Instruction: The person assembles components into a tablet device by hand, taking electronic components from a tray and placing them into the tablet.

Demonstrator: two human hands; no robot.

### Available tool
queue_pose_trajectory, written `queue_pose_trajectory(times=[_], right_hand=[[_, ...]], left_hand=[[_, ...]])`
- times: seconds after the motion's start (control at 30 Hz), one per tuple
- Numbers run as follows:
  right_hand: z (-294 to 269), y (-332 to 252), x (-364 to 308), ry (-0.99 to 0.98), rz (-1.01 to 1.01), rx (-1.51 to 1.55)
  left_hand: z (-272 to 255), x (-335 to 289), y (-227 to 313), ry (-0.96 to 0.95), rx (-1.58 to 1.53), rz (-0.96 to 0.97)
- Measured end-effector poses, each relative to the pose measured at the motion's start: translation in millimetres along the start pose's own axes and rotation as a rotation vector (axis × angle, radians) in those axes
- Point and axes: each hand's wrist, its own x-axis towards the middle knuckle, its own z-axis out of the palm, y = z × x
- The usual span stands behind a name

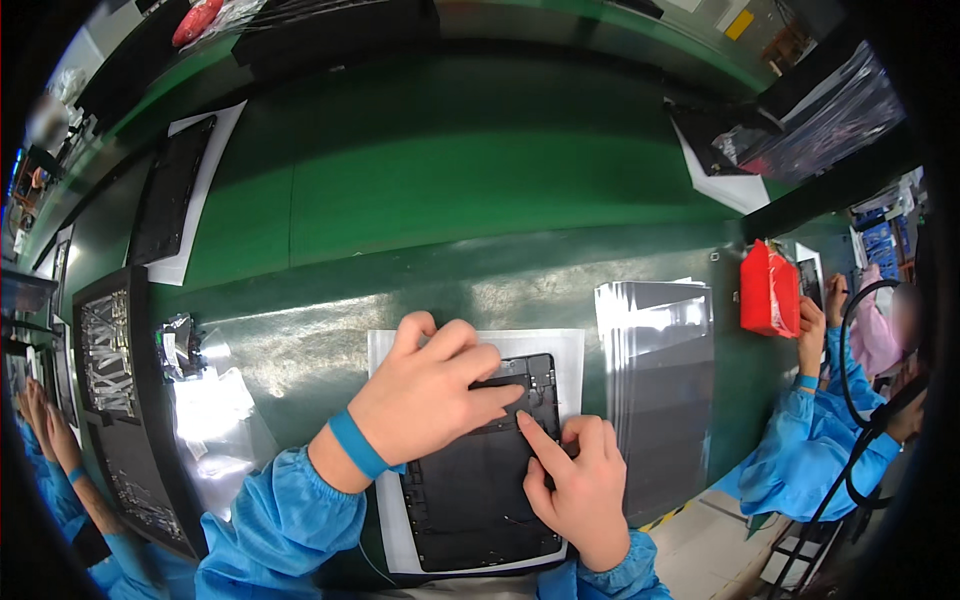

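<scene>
A black tablet-like housing lies on a white sheet in front of me. Its upper end shows small fittings and recesses. My left hand, with a blue band at the wrist, reaches over the upper left of the housing. Its fingers are bent, with the thumb side pointing right at the part's surface; anything pinched there is hidden. My right hand comes in from the lower right. Its index finger is stretched out and its tip touches the housing close to the left fingertips, while the other fingers curl loosely.
Clear plastic sheets lie stacked to the right. On the left are a black tray of small metal parts and clear bags. Another black housing lies farther back. A red box stands near a co-worker's hand.
</scene>
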Motion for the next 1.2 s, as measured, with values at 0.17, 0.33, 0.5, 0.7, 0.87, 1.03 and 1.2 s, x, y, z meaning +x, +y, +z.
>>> queue_pose_trajectory(times=[0.17, 0.33, 0.5, 0.7, 0.87, 1.03, 1.2], right_hand=[[4.7, -10.7, 6.3, -0.001, 0.041, -0.101], [6.0, -32.3, 23.6, -0.037, 0.147, -0.296], [2.3, -26.5, 30.3, -0.108, 0.237, -0.092], [21.5, -2.7, 9.1, 0.66, 0.299, 1.046], [-16.2, 2.2, -7.1, 0.155, 0.525, 0.357], [-20.5, -36.4, 18.9, 0.192, 0.559, 0.563], [7.9, -27.1, 44.5, 0.246, 0.381, 0.183]], left_hand=[[1.5, -10.5, -9.1, -0.04, -0.035, 0.002], [-3.6, -17.8, -18.4, -0.081, -0.005, -0.085], [5.0, -24.0, -26.3, -0.06, -0.056, -0.04], [14.5, -23.6, -26.3, 0.023, -0.076, -0.02], [22.1, -31.0, -30.2, 0.021, -0.081, -0.023], [19.1, -26.7, -26.4, 0.013, -0.084, -0.026], [24.2, -29.1, -29.6, 0.051, -0.067, -0.025]])
